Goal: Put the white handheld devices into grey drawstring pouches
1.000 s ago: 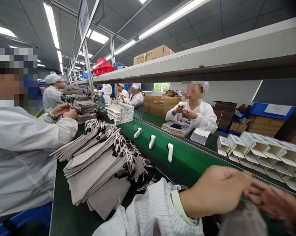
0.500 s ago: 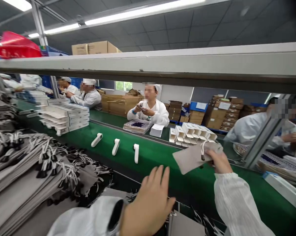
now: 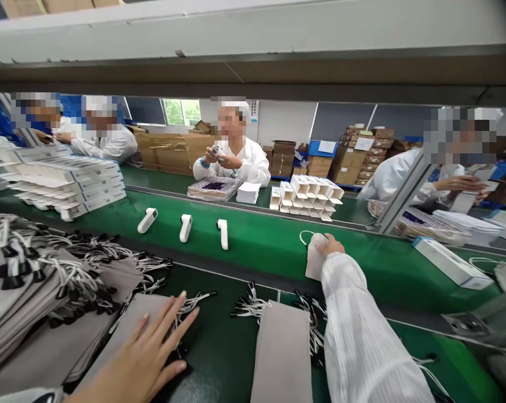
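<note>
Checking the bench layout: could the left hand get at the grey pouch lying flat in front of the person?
Probably yes: the left hand lies open on the pouch pile, and only bare green bench separates it from the grey pouch.

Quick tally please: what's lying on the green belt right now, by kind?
White handheld devices: 3
Grey pouch under the right hand: 1
Long white box: 1
Total: 5
</note>
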### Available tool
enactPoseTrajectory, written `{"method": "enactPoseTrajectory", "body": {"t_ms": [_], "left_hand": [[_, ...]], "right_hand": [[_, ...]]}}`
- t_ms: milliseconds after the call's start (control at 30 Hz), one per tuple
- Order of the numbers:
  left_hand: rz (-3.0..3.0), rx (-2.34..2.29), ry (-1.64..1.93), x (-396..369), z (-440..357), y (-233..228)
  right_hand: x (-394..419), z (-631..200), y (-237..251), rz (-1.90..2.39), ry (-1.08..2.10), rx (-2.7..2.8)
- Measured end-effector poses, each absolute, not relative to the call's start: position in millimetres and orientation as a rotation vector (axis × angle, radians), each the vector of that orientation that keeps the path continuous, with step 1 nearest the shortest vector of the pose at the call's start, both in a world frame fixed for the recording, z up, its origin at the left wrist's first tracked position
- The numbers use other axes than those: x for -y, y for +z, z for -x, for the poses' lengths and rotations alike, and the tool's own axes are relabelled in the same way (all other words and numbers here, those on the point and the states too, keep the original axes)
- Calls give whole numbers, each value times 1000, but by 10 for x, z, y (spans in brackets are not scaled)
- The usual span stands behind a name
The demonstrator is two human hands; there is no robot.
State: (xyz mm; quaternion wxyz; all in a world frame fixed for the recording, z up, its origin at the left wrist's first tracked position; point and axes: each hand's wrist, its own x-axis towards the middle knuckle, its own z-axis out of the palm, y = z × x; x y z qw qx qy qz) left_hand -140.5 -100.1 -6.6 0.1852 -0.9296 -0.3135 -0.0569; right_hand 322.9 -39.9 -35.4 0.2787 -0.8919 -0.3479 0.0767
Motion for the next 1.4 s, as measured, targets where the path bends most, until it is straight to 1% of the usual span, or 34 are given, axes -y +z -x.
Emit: {"method": "enactPoseTrajectory", "body": {"t_ms": [100, 233, 300, 367, 467, 533, 633, 733, 800, 900, 967, 1067, 1133, 1167, 1200, 1267, 1400], "left_hand": [[2701, 826, -261, 1021, 1051, 176], [2968, 463, -280, 1137, 204, 358], [2961, 439, -298, 1176, -150, 325], [2923, 445, -269, 1184, -338, 229], [2846, 474, -338, 1165, -333, 44], [2825, 463, -400, 1146, -253, -57], [2881, 504, -441, 1093, -172, -103], [3050, 566, -414, 970, -120, 21], [3191, 499, -305, 858, -61, 165], [3282, 439, -131, 706, 41, 363], [3284, 493, -136, 640, 81, 441], [3310, 583, -318, 586, 88, 499], [3356, 617, -472, 566, 85, 522], [3395, 617, -522, 559, 87, 529], [3442, 613, -547, 552, 91, 532], [3548, 612, -537, 541, 99, 528], [3665, 758, -510, 519, 85, 495]], "right_hand": [[392, -3228, -321, 2476, 150, 839], [404, -3111, -252, 2486, 112, 782], [441, -3065, -178, 2466, 94, 777], [489, -3046, -54, 2429, 52, 779], [514, -2964, 200, 2324, -1, 850], [438, -2764, 338, 2226, 28, 978], [149, -2188, 336, 2090, 190, 1238], [-242, -1518, 94, 2018, 394, 1415], [-485, -1215, -75, 2015, 487, 1404], [-735, -1114, -184, 1983, 623, 1309], [-769, -1250, -158, 1909, 743, 1248], [-552, -1595, -7, 1739, 877, 1207], [-256, -1815, 161, 1500, 966, 1192], [-88, -1901, 260, 1311, 1038, 1167], [78, -1964, 361, 1131, 1130, 1158], [366, -2018, 544, 935, 1231, 1142], [642, -1898, 728, 853, 1236, 1120]]}}
